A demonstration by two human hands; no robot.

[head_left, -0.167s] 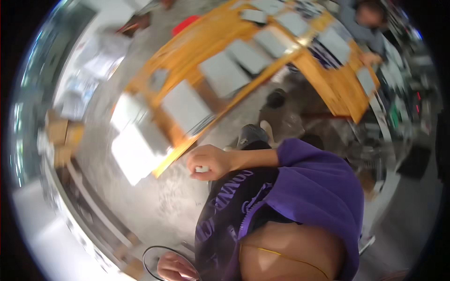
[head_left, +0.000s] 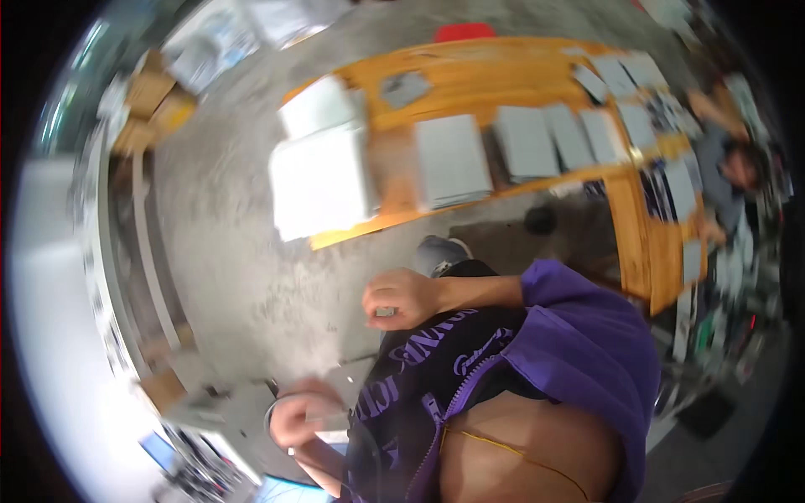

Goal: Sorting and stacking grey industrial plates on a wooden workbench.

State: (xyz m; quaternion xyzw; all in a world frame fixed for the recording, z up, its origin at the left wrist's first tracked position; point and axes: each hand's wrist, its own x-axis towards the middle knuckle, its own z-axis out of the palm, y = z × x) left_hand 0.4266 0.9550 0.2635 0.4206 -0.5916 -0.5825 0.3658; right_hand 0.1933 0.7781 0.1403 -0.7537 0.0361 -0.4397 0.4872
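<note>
My right hand (head_left: 402, 299) comes in from the purple sleeve at the right and is held in front of my body. Its fingers are curled round a small pale thing (head_left: 385, 312), mostly hidden in the fist. Lower left, my left hand (head_left: 298, 417) is smeared by motion, so its finger pose is unclear. A thin dark cord (head_left: 268, 412) curves along the outer side of this hand. A pale, see-through blur lies beside its fingers, too smeared to name.
Beyond my hands stands a wooden table (head_left: 394, 220) bearing several stacks of pale sheets (head_left: 453, 159). A co-worker (head_left: 728, 172) is at its right end. Cardboard boxes (head_left: 149, 92) stand far left. A grey surface (head_left: 243, 423) and a blue-lit panel (head_left: 289, 490) are at lower left.
My view has swung, so the table now sits higher and further right. My left hand has risen into fuller view and its forearm shows. My right hand stays curled.
</note>
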